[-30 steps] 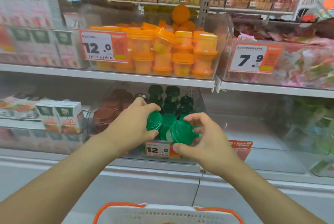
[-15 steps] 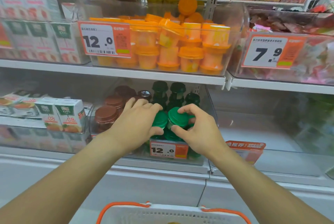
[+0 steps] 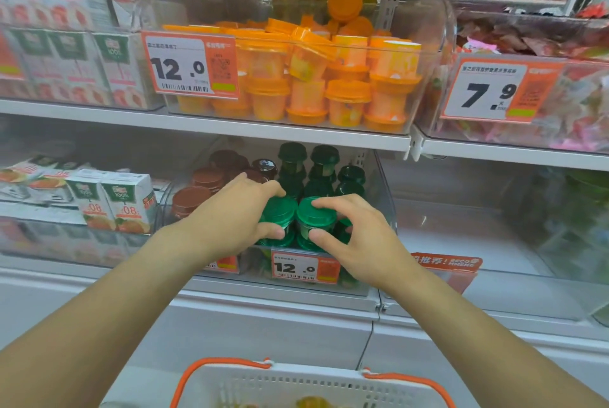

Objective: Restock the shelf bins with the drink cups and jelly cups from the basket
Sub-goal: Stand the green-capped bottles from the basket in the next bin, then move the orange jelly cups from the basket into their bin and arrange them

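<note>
Two green-lidded cups stand side by side at the front of the clear lower bin [image 3: 384, 196]. My left hand [image 3: 230, 220] grips the left green cup [image 3: 276, 213], thumb below and fingers over its lid. My right hand [image 3: 356, 236] grips the right green cup [image 3: 314, 215] the same way. Both cups sit on top of other green cups in the bin. Behind them stand dark green cups [image 3: 324, 160] and brown-lidded cups [image 3: 194, 198]. The white basket [image 3: 296, 384] with orange handles is at the bottom edge; something yellow shows inside it.
The upper bin [image 3: 425, 55] holds several orange jelly cups behind a 12.0 price tag [image 3: 189, 65]. A bin of wrapped sweets [image 3: 560, 104] is at upper right. Juice cartons [image 3: 112, 200] fill the lower left. A clear bin at lower right [image 3: 494, 243] looks mostly bare.
Both hands have lowered the two green cups from tilted in the air to upright on the stack at the bin's front. The camera has moved closer.
</note>
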Demonstrator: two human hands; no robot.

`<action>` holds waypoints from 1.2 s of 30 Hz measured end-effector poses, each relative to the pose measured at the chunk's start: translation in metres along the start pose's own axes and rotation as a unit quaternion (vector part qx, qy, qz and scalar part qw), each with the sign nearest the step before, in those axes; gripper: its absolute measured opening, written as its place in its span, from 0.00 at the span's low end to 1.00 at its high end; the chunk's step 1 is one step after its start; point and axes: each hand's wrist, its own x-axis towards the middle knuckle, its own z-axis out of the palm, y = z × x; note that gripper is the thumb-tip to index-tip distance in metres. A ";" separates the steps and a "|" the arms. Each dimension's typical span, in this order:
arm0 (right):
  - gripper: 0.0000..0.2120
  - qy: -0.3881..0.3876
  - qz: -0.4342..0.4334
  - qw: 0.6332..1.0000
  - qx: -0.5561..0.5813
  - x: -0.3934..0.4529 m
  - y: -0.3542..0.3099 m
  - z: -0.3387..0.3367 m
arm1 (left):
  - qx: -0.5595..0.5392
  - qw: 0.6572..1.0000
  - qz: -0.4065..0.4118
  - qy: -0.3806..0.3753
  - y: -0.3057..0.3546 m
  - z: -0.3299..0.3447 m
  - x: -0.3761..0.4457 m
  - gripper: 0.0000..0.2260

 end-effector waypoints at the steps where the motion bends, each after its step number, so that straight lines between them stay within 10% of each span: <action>1: 0.21 -0.001 -0.001 1.000 -0.003 -0.001 0.000 0.001 | -0.002 1.000 0.001 0.000 0.000 0.001 -0.001 0.28; 10: 0.22 0.026 -0.024 0.998 -0.059 -0.009 0.000 0.009 | -0.006 1.000 0.001 0.026 -0.001 0.008 -0.009 0.36; 18: 0.10 0.168 -0.133 0.977 0.000 -0.046 -0.001 0.005 | -0.090 0.934 0.109 0.329 0.010 0.028 -0.054 0.12; 27: 0.06 0.059 -0.082 0.995 -0.010 -0.148 0.027 0.053 | -0.056 0.998 -0.024 0.019 -0.019 0.142 -0.130 0.18; 30: 0.11 -0.021 -0.007 0.999 -0.030 -0.186 0.045 0.080 | -0.012 0.979 -0.173 -0.103 -0.053 0.183 -0.167 0.08; 36: 0.13 -0.169 0.148 0.969 -0.104 -0.232 0.063 0.108 | -0.023 0.909 -0.375 -0.181 -0.075 0.203 -0.214 0.24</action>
